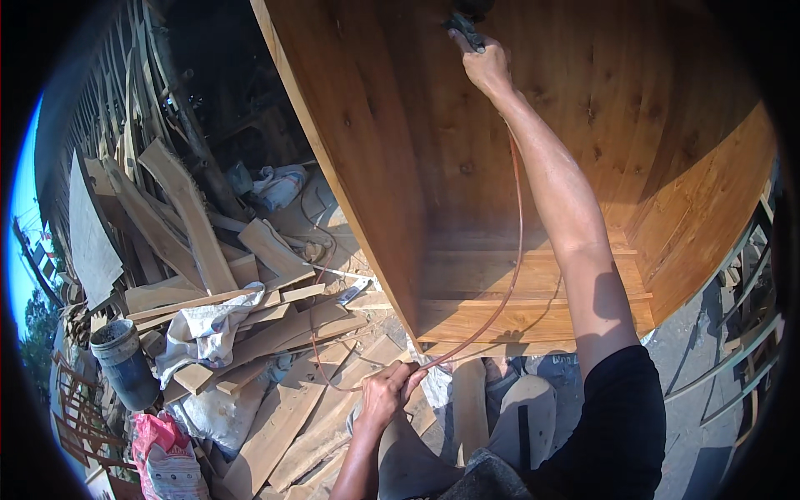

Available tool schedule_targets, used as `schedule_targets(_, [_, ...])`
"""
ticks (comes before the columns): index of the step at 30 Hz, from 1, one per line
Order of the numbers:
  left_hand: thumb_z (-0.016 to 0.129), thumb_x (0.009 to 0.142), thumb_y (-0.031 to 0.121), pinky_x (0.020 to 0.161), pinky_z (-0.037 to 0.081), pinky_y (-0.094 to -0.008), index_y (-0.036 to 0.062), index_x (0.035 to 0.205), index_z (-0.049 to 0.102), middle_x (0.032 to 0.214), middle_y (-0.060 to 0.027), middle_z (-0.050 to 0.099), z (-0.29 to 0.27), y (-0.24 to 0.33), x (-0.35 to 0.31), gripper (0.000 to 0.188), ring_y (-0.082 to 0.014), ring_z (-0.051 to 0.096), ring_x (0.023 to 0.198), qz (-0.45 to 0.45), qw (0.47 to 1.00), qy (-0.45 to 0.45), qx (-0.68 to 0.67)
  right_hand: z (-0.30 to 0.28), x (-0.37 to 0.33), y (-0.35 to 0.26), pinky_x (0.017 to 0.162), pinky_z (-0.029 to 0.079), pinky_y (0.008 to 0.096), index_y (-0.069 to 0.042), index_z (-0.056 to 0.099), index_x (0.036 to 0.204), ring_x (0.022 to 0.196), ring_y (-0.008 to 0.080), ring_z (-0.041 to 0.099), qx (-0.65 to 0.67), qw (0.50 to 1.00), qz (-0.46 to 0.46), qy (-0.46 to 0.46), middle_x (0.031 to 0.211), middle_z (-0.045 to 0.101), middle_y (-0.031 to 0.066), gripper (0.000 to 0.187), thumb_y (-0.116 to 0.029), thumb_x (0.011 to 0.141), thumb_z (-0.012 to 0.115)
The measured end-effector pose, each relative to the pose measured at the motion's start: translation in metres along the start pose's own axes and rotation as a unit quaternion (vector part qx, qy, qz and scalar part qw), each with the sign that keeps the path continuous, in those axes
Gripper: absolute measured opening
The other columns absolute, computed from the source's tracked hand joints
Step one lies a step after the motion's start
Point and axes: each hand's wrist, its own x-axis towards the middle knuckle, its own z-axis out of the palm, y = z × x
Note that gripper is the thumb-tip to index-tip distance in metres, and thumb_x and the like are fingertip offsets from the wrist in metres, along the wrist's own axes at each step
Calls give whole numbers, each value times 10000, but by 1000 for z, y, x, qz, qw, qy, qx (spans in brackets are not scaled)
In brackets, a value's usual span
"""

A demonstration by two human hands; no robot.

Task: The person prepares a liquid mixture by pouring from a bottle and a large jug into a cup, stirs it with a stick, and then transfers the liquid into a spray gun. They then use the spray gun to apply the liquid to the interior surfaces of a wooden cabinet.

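A large wooden cabinet (533, 167) stands open in front of me, with brown knotty boards inside. My right arm reaches up into it, and my right hand (487, 68) is closed around a dark spray gun (465, 32) near the top of the view. The gun's upper part is lost in shadow. From there a thin orange-brown hose (518, 225) hangs in a curve down to my left hand (387, 394). That hand grips the hose low down, in front of the cabinet's bottom left corner.
Loose planks and offcuts (292, 425) litter the ground at left, with more hose trailing across them. A paint-stained bucket (125, 362), a white cloth sack (208, 329) and a pink-and-white bag (167, 458) stand among them. Taller boards (196, 217) lean behind. Curved rails (737, 367) lie at right.
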Motion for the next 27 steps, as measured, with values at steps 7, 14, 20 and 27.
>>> schedule_targets(7, [810, 964, 263, 582, 559, -423, 74, 1010, 766, 805, -100, 726, -1, 7, 7, 199, -312, 729, 673, -6, 999, 8, -35, 14, 50, -6, 770, 540, 441, -32, 781, 1015, 755, 333, 696, 77, 995, -11, 58, 760, 725, 130, 605, -632, 957, 734])
schedule_targets(14, [784, 989, 226, 647, 590, -444, 65, 1097, 764, 887, -132, 746, 0, 9, 0, 195, -344, 742, 732, -43, 998, 11, -49, 27, 59, -16, 906, 540, 271, 18, 774, 1227, 1072, 98, 705, 290, 953, -69, 54, 1184, 808, 76, 319, -243, 1049, 734])
schedule_targets(20, [759, 1006, 253, 692, 610, -439, 87, 1118, 769, 980, -139, 789, 3, -7, -22, 200, -348, 771, 821, -123, 992, -21, -28, 1, 24, -9, 753, 538, 451, -25, 768, 949, 723, 346, 687, 15, 999, 45, 13, 739, 716, 133, 621, -645, 959, 725])
schedule_targets(27, [719, 1027, 339, 743, 607, -468, 102, 1099, 772, 1020, -133, 791, 9, -28, -59, 253, -367, 772, 861, -209, 973, -86, 41, -1, -64, 37, 724, 521, 482, 8, 719, 820, 716, 403, 693, -36, 993, 95, -66, 695, 678, 207, 611, -584, 974, 735])
